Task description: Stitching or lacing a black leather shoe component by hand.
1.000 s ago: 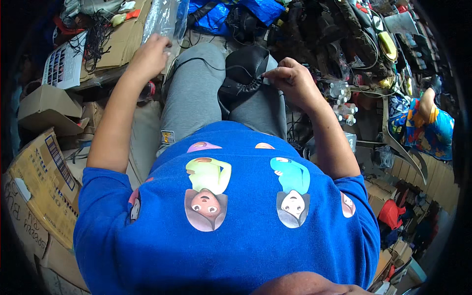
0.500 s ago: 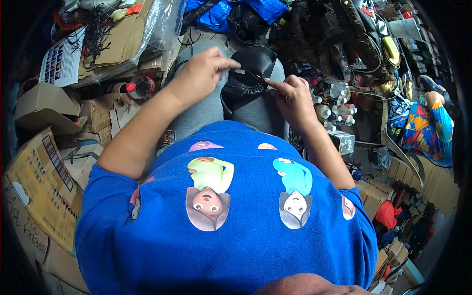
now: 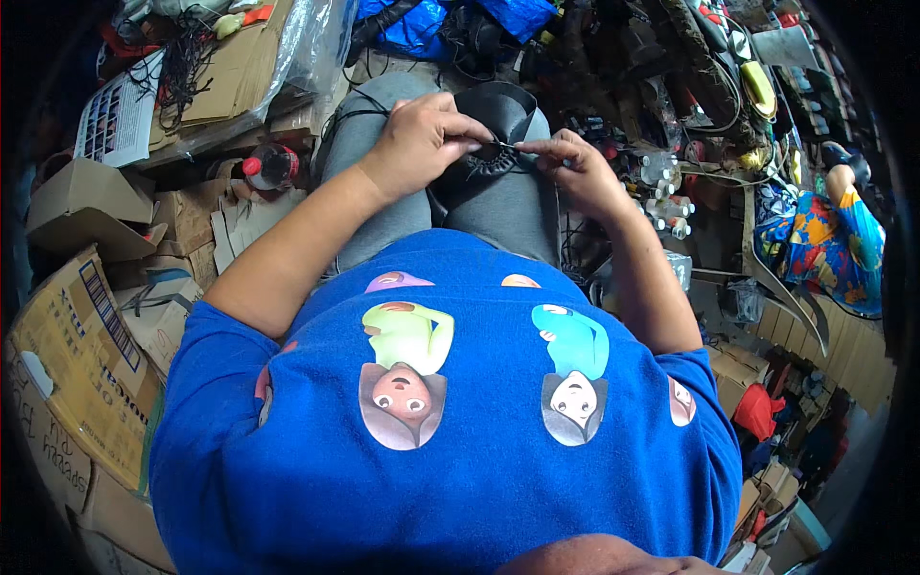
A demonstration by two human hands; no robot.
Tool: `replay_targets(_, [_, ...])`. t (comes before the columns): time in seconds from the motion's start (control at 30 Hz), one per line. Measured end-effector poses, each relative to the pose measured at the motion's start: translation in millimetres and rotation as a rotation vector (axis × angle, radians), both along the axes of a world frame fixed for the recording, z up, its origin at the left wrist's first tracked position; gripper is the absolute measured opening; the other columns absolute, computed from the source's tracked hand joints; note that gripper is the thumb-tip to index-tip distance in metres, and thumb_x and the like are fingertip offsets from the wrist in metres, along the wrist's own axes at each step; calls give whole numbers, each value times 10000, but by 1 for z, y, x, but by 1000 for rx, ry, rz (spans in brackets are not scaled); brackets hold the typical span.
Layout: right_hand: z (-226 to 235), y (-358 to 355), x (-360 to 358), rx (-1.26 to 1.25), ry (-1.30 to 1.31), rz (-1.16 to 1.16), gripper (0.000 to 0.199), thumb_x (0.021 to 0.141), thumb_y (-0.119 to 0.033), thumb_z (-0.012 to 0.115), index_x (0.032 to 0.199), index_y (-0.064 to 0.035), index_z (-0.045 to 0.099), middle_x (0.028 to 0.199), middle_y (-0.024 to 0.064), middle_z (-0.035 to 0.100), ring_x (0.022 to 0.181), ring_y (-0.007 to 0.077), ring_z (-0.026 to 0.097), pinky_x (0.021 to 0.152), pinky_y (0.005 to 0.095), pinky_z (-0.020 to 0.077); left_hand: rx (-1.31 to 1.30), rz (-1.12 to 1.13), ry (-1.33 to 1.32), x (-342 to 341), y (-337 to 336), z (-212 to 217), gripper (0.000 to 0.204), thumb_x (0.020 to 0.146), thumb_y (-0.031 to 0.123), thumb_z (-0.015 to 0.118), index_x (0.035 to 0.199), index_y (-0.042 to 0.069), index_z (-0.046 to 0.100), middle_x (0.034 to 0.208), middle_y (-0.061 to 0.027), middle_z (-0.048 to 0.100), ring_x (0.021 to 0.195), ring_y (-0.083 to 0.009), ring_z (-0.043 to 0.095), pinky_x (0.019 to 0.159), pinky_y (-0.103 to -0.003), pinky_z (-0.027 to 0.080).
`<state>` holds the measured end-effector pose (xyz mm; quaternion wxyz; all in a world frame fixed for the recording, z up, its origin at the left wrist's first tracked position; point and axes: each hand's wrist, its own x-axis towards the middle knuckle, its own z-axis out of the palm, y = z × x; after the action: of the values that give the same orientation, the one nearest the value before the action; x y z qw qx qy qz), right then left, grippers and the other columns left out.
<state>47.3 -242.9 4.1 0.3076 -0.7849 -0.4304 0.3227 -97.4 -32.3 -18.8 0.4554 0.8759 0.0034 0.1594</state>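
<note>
Pinching cord (image 3: 504, 145) w/ both hands (image 3: 417, 139) (image 3: 580, 171) at blk leathery pc (image 3: 494, 101), btl (image 3: 276, 167), box (image 3: 91, 206) on L

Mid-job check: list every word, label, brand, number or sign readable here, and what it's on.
Yellow-brown cardboard box: large dark printing, partly readable; not copied out.
Brown cardboard panel: dark handwriting, partly readable; not copied out.
White sheet: too small to read.
Red-capped bottle: label too blurred.
Black piece on the lap: none visible.
</note>
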Motion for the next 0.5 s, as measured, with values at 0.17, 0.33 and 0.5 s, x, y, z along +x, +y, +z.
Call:
replay_targets(0.17, [0, 10, 17, -34, 92, 40, 436, 762, 106, 495, 1065, -145, 682, 863, 9, 485, 831, 115, 509, 791, 240, 419, 185, 37, -18, 5, 6, -12, 165, 734, 125, 694, 876, 201, 727, 694, -40, 503, 700, -204, 525, 680, -339, 400])
replay_targets(0.33, [1, 13, 21, -48, 91, 47, 407, 773, 96, 508, 1048, -143, 690, 864, 11, 499, 831, 120, 513, 782, 241, 428, 203, 17, 37, 6, 6, -12, 175, 746, 139, 684, 897, 218, 723, 718, -30, 509, 743, -204, 531, 719, -346, 386])
replay_targets(0.5, [1, 13, 23, -20, 60, 87, 393, 776, 86, 515, 1045, -139, 693, 874, 11, 526, 839, 128, 516, 791, 245, 427, 217, 8, 32, 7, 3, -12, 170, 747, 146, 686, 899, 211, 724, 731, -33, 524, 746, -200, 540, 709, -343, 389])
